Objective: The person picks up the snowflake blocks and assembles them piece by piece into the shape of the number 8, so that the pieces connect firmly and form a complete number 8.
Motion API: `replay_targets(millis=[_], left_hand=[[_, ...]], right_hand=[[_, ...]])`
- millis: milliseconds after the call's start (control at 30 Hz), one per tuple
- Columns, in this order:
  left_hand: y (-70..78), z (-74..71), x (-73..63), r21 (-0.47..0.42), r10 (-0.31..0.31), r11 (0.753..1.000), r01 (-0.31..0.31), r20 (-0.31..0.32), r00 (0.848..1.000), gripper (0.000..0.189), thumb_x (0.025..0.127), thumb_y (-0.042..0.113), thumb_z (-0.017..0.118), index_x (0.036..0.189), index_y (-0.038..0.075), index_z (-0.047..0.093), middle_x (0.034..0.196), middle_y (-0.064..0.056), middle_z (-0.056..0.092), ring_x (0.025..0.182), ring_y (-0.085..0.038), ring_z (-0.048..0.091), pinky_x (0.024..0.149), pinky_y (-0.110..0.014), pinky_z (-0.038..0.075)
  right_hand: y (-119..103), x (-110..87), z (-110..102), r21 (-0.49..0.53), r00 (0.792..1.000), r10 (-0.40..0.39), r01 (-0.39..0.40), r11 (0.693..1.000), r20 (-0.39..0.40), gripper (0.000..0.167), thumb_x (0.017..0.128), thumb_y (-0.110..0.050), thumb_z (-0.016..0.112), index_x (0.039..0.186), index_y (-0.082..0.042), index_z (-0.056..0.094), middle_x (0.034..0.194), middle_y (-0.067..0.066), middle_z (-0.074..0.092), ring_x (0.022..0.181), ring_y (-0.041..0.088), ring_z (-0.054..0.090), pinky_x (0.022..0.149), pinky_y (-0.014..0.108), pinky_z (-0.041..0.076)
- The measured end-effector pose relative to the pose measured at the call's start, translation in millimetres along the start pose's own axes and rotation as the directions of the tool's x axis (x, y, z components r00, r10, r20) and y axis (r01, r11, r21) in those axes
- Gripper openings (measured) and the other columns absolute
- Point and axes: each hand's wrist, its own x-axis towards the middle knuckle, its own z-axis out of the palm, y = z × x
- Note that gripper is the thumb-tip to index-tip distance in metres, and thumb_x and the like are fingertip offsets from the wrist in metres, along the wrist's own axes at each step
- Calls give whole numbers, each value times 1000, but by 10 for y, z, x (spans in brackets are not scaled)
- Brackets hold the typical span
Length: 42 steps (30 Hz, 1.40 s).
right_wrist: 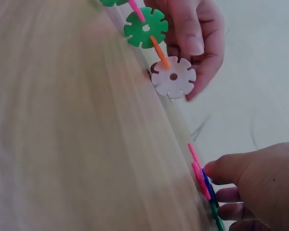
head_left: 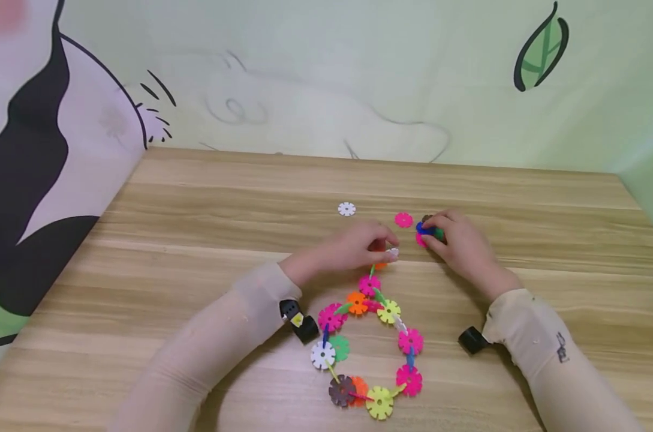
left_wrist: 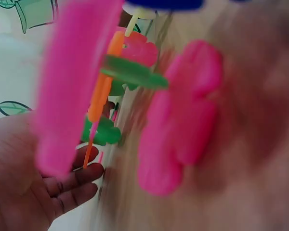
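Note:
A chain of slotted snowflake discs (head_left: 381, 402) in several colours forms a ring on the table, with a short tail toward the back. At that tail's end, my left hand (head_left: 354, 245) holds the chain by a white slotted disc (right_wrist: 173, 77), joined to an orange disc edge-on. A green disc (right_wrist: 146, 28) comes after the orange one. Farther right, my right hand (head_left: 463, 246) pinches a blue slotted disc (head_left: 426, 229) at a small pile of pink, green and brown discs. Its fingers hide part of that pile.
A loose pink disc (head_left: 404, 220) lies left of the pile, and a loose white disc (head_left: 346, 209) farther left. The wooden table (head_left: 240, 192) meets a painted wall (head_left: 315, 78) at the back. Black wrist cameras sit at both cuffs.

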Motion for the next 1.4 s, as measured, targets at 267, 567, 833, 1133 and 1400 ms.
replay_targets(millis=[267,567,833,1133,1400], left_hand=[[37,46,-53,106,-49,993,53,-44,998,20,93,28,63,98,11,70,85,-2,59,78,-14,50,67,-21,39],[9,128,-101,76,-22,997,31,-112,993,19,92,27,65,96,11,73,88,-2,65,79,-13,53,71,-21,41],[12,137,-106,67,-31,997,39,-117,993,18,93,24,64,99,11,73,92,-2,68,80,-15,57,72,-23,44],[-14,132,-54,74,-62,994,76,-180,982,19,94,23,62,102,9,72,88,-3,68,75,-12,54,68,-22,44],[-30,141,-46,118,-46,990,72,-210,977,19,95,24,61,101,10,73,91,-3,70,77,-14,58,71,-26,46]], right_hand=[[-12,8,23,-38,1000,-14,13,999,-8,34,94,-18,61,121,3,61,124,25,54,114,43,54,98,56,44],[37,-35,58,-79,965,-113,97,992,-237,19,98,-8,52,102,8,62,98,22,64,92,38,64,81,49,53],[-171,-90,21,336,995,88,-96,937,39,22,103,-17,42,101,1,55,70,10,58,55,18,57,52,29,48],[-315,-77,153,588,984,54,-145,796,170,23,101,-11,47,113,6,57,70,7,58,51,8,53,44,22,44],[-272,-1,207,615,981,60,-164,771,186,27,101,-10,45,119,4,61,73,6,58,57,6,53,47,18,41]])
